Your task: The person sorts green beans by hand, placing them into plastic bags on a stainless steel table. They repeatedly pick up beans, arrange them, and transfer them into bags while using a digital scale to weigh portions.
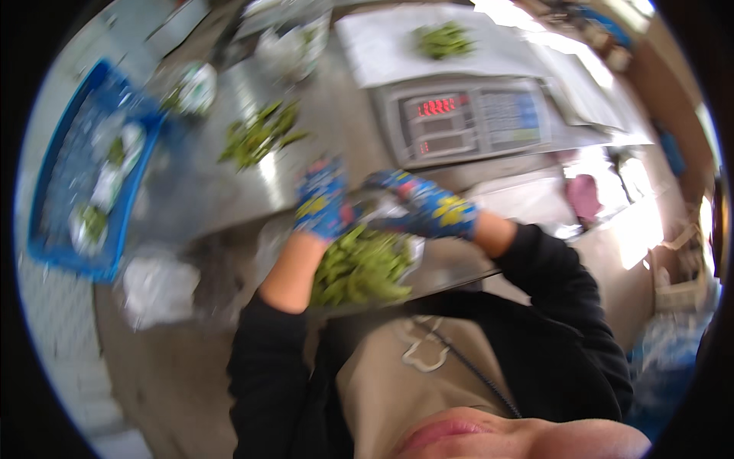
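Note:
My left hand (322, 198), in a blue patterned glove, is at the near edge of the steel table (189, 189). Facing it, my right hand (424, 203) wears a matching glove, its fingers spread apart. Between and beneath them lies clear plastic (387, 209), blurred; whether either hand grips it cannot be told. Just below the hands is a heap of green pods (364, 267). A smaller pile of green pods (262, 135) lies on the table beyond my left hand. Beyond my right hand is a digital scale (467, 123) with lit red digits, and more pods (444, 40) on its white-covered pan.
On the left, a blue plastic crate (129, 195) holds bagged greens. A bag of greens (198, 89) lies near its corner, and crumpled clear plastic (160, 287) is below it. More plastic bags (289, 51) lie at the back. A pink item (584, 197) is at right.

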`<state>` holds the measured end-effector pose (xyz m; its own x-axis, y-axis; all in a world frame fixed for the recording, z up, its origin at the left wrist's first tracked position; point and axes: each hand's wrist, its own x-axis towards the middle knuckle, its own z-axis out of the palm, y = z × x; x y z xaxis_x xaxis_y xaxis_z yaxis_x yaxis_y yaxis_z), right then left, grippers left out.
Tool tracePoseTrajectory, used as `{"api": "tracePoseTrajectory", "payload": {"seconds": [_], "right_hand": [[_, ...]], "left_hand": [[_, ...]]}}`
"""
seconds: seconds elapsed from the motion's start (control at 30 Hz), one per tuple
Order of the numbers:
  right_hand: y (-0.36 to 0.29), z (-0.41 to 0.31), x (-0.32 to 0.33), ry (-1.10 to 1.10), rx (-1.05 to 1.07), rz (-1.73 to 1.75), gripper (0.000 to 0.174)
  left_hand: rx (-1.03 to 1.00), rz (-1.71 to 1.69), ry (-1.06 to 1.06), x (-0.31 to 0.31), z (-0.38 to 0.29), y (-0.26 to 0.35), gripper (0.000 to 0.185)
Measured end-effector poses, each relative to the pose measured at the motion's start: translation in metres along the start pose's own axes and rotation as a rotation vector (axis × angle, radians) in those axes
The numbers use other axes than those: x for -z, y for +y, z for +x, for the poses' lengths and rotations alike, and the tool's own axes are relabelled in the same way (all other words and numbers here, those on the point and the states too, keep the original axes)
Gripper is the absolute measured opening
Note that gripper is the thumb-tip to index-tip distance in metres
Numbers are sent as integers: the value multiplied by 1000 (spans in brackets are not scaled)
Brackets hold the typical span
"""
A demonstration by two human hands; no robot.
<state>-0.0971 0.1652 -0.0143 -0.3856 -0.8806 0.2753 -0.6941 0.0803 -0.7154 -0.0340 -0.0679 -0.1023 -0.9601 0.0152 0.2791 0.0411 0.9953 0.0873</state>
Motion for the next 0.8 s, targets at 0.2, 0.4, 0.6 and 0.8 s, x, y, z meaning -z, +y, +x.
{"api": "tracePoseTrajectory", "payload": {"seconds": [0.2,0.4,0.6,0.8], "right_hand": [[5,-4,-8,-21,-170,12,57],[14,-8,-18,-77,-98,-196,55],[27,-10,-23,-79,-41,-257,57],[22,-14,-19,-101,-107,-236,55]], "left_hand": [[16,-417,121,41,18,-36,46],[842,79,151,73,66,-225,62],[691,108,-500,44,129,-251,89],[677,-127,-68,12,126,-227,61]]}}
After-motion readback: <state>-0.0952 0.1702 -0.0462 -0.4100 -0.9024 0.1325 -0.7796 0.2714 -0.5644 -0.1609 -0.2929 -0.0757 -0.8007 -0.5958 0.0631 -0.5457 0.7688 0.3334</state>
